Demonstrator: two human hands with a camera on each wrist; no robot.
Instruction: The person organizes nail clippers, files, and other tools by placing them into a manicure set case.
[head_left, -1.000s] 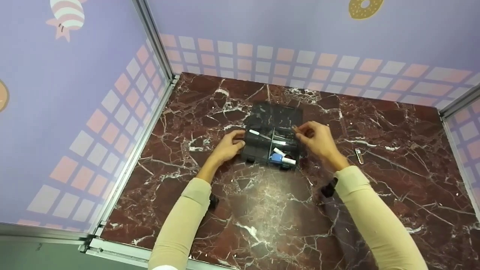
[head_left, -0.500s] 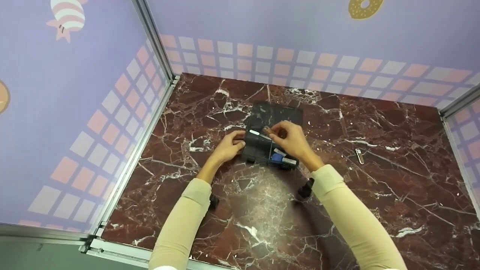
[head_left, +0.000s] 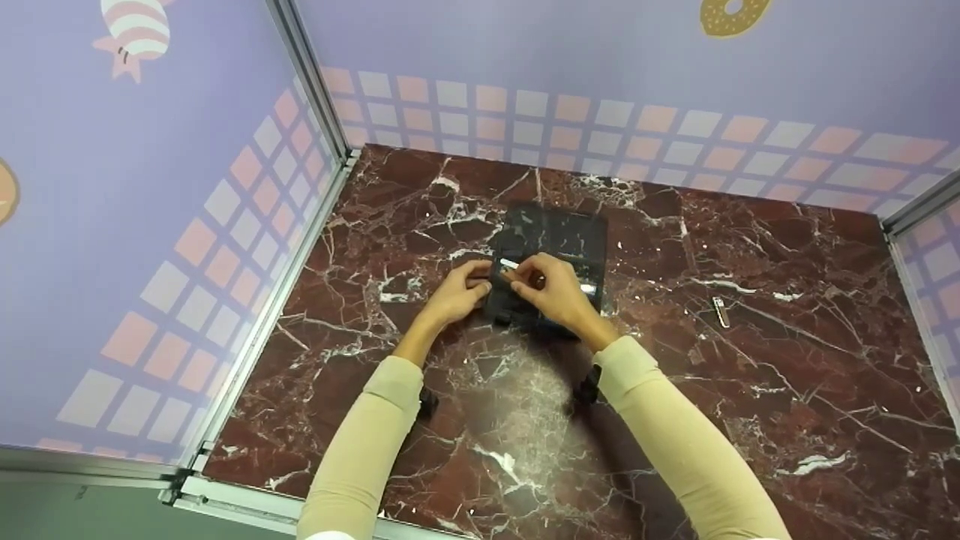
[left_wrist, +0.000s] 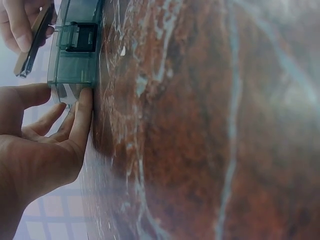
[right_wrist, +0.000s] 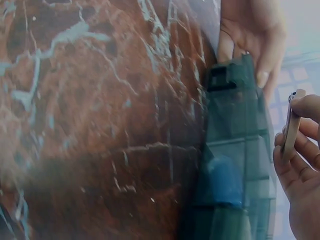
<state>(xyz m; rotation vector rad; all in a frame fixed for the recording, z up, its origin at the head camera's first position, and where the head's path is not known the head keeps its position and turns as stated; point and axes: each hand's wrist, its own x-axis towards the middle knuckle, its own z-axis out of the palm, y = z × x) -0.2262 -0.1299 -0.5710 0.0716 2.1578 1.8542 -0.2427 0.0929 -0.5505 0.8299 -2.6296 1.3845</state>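
A dark, see-through plastic compartment box (head_left: 495, 304) lies on the marble-patterned tabletop with its lid (head_left: 559, 229) folded back. My left hand (head_left: 454, 292) holds the box's left end, with finger and thumb against its end wall in the left wrist view. Above the box's left part, my right hand (head_left: 555, 289) pinches a nail clipper (right_wrist: 292, 125) with a tan lever. A white-ended slim tool (head_left: 508, 264) lies inside the box near these fingertips. Through the wall, the right wrist view shows a blue item (right_wrist: 225, 181) in a compartment; the right hand hides it in the head view.
Another nail clipper (head_left: 720, 312) lies on the tabletop (head_left: 787, 390) to the right. Purple patterned walls (head_left: 600, 45) enclose the back and sides, with a metal rail (head_left: 259, 315) along the left edge.
My right hand has moved left across the box, from its right edge to above the left part, carrying the nail clipper. The left hand has stayed at the left end.
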